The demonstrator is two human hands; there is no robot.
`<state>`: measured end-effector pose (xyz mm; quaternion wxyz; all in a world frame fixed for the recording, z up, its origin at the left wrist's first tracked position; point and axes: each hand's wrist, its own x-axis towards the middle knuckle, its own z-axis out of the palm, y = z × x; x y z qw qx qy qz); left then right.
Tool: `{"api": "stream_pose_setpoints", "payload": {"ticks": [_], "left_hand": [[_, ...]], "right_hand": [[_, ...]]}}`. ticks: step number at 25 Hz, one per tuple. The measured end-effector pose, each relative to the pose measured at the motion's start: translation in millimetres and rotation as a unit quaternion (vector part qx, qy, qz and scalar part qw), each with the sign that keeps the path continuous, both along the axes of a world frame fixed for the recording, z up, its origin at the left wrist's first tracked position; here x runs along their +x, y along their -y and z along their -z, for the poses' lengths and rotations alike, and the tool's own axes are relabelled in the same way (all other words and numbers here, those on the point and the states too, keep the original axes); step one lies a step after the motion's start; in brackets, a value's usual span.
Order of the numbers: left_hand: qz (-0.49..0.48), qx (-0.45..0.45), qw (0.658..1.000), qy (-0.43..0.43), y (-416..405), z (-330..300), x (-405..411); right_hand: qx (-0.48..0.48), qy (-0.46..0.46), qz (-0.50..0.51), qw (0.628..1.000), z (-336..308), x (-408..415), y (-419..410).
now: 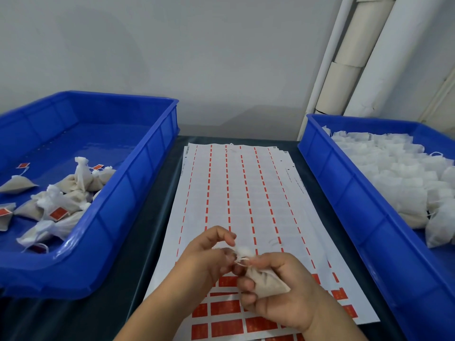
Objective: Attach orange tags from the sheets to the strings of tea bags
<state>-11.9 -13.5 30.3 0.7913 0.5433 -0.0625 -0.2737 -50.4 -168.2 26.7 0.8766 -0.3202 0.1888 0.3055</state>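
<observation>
A stack of white tag sheets (236,193) lies in the middle of the dark table; most rows are peeled, and orange tags (225,308) remain near the front edge. Above those tags my right hand (278,294) grips a beige tea bag (267,283) by its body. My left hand (209,257) pinches the bag's gathered white top and string (242,257) between thumb and fingers. No tag shows on that string.
A blue bin (118,217) on the left holds several tea bags with orange tags (57,214). A blue bin (344,193) on the right is full of untagged white tea bags (398,178). White pipes (369,55) run up the wall behind.
</observation>
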Motion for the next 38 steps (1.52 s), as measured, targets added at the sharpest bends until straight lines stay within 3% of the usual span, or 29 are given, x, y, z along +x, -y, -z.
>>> {"api": "stream_pose_setpoints", "payload": {"ticks": [5,10,13,19,24,28,38], "left_hand": [[0.025,0.177,0.967,0.183,1,0,-4],[-0.055,0.338,0.886,0.312,2,1,-1],[-0.045,0.43,0.805,0.405,-1,1,0],[-0.06,0.502,0.753,0.422,-8,-9,10],[-0.125,0.479,0.762,0.418,-6,-18,14],[-0.083,0.442,0.781,0.432,-1,-28,15],[-0.006,0.477,0.765,0.432,-21,-52,38]], "right_hand": [[0.054,-0.003,0.002,0.999,3,-1,3],[0.018,-0.012,0.023,1.0,7,-1,4],[-0.032,-0.006,0.048,0.998,7,-2,6],[-0.073,0.0,0.051,0.996,8,-7,13],[-0.107,0.09,-0.016,0.99,2,-9,22],[-0.136,0.189,-0.073,0.97,-10,-4,24],[-0.299,0.233,-0.012,0.925,-20,13,15]]}}
